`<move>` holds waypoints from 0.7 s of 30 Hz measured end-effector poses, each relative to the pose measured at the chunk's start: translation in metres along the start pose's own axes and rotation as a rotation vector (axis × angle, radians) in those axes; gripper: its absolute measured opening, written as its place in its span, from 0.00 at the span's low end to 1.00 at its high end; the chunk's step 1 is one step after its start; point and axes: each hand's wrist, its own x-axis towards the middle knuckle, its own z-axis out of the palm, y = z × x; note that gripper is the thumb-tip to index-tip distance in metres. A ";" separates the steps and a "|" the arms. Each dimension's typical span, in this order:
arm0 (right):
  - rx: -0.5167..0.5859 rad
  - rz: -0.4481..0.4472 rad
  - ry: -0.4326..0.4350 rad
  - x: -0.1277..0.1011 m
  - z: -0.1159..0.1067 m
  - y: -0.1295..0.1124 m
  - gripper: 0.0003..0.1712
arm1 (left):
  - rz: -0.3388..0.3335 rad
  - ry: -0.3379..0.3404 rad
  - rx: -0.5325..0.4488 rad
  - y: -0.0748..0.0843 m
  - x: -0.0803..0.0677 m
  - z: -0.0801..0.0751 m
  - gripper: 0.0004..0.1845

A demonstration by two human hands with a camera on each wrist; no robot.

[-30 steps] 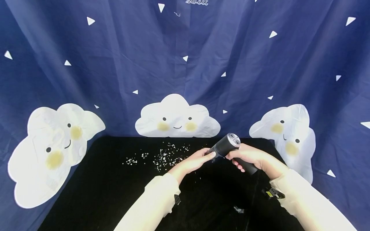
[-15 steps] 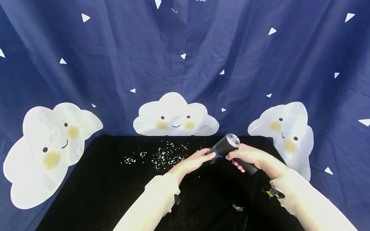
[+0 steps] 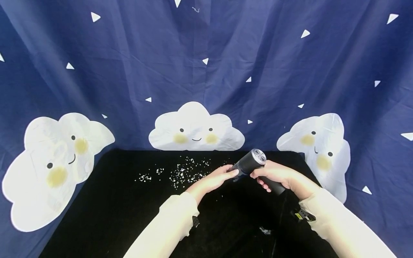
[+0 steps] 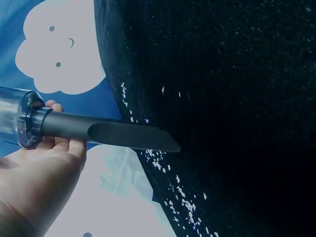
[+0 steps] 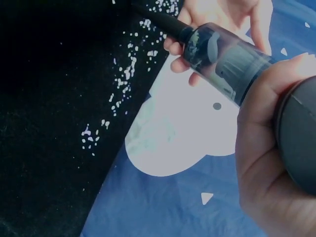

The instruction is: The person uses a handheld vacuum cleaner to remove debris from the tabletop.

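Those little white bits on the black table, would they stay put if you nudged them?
Probably not. The white bits look tiny, thin and loose, so likely very light and apt to scatter. Being strewn apart, a push would probably spread them rather than gather them.

A black table point(image 3: 129, 215) fills the lower middle of the head view. Behind it and to both sides hangs a dark blue curtain point(image 3: 226, 53) dotted with small white triangles. Three white smiling clouds are printed on it (each with yellow cheeks): one point(image 3: 195, 127) just behind the table's far edge, one point(image 3: 55, 157) off the table's left corner, one point(image 3: 319, 150) off its right corner. A single pale scrap point(image 3: 265, 231) lies on the table near its front edge.
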 end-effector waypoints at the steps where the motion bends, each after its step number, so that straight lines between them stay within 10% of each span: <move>1: -0.007 0.000 -0.002 0.000 0.000 0.000 0.10 | -0.001 -0.001 0.002 0.000 -0.001 0.000 0.19; 21: -0.053 0.014 -0.103 -0.013 -0.009 -0.006 0.10 | -0.026 -0.103 0.069 0.007 -0.013 0.008 0.22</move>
